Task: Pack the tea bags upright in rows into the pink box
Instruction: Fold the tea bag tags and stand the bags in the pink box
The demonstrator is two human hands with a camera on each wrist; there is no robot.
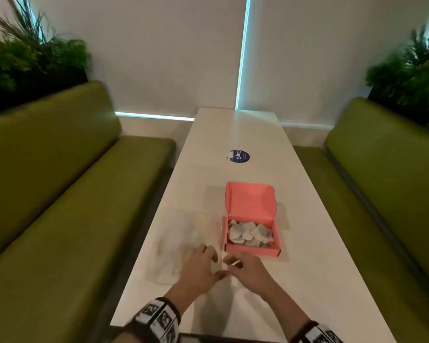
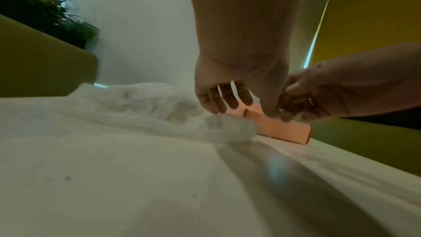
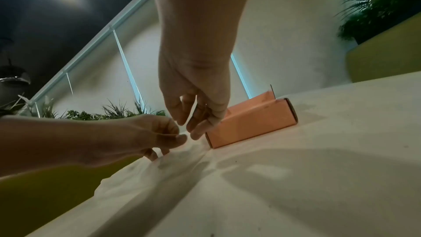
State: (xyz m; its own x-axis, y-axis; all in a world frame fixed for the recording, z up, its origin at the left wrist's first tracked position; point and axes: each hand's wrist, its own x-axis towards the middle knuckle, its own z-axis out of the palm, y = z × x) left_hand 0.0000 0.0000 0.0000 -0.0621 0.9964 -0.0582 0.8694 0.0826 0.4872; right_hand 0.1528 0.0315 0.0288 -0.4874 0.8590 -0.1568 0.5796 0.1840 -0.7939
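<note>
The pink box [image 1: 252, 251] stands open on the white table [image 1: 307, 280], its lid tipped back. Pale tea bags [image 1: 249, 233] lie jumbled inside it. A clear plastic bag [image 1: 181, 241] lies just left of the box. My left hand [image 1: 208, 258] hovers over the bag's near right corner with its fingers [image 2: 227, 100] spread and hanging down. My right hand [image 1: 230, 264] is right beside it, in front of the box's left corner, with loosely curled fingers [image 3: 198, 129] and the thumb apart. I see nothing held in either hand. The pink box [image 3: 250, 122] sits just behind the right fingertips.
Green benches [image 1: 60, 194] run along both long sides of the table, with plants [image 1: 30, 60] behind them. A round blue sticker [image 1: 239, 156] lies on the tabletop beyond the box. The wall closes off the far end.
</note>
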